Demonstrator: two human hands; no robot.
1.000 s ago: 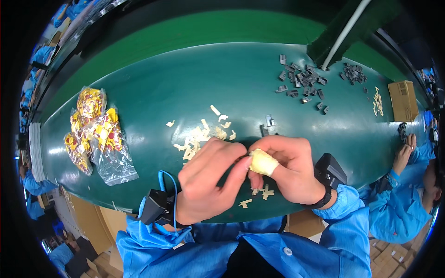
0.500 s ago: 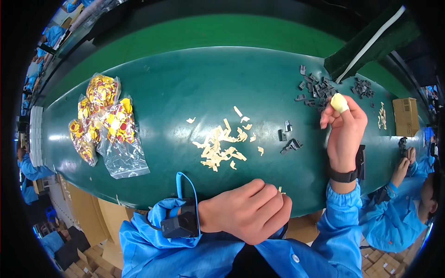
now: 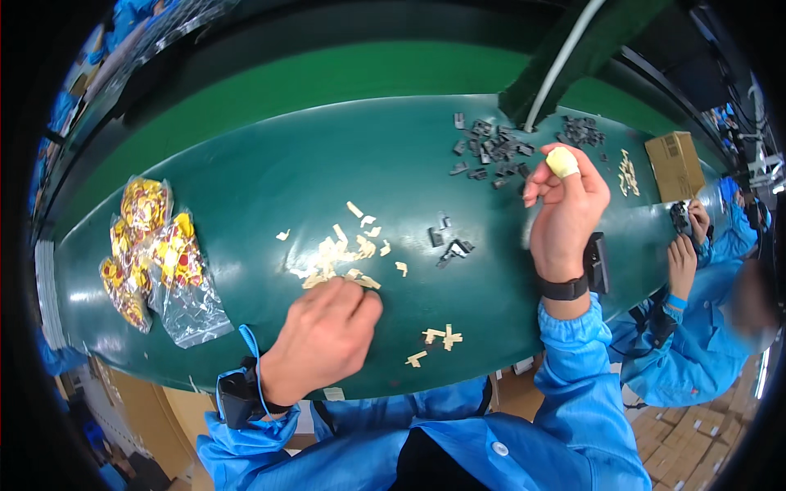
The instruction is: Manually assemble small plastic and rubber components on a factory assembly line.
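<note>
The left hand [image 3: 323,335] curls at the cream strips [image 3: 330,254], the right hand [image 3: 569,213] beside the black plastic pieces [image 3: 489,153]; can't tell if either holds any. A few sit apart between; plenty seem left.

This area is serving as an assembly workshop: a co-worker [image 3: 700,323] is wearing a blue smock [image 3: 684,368] at a green worktable [image 3: 327,164], black plastic parts [image 3: 491,150] and cream strips [image 3: 329,255] are lying in piles, and cardboard boxes [image 3: 684,443] are standing alongside.

Holding left hand [image 3: 327,331] knuckles up, fingers curled under; holding right hand [image 3: 568,196] farther forward, thumb extended, fingers bent.
</note>
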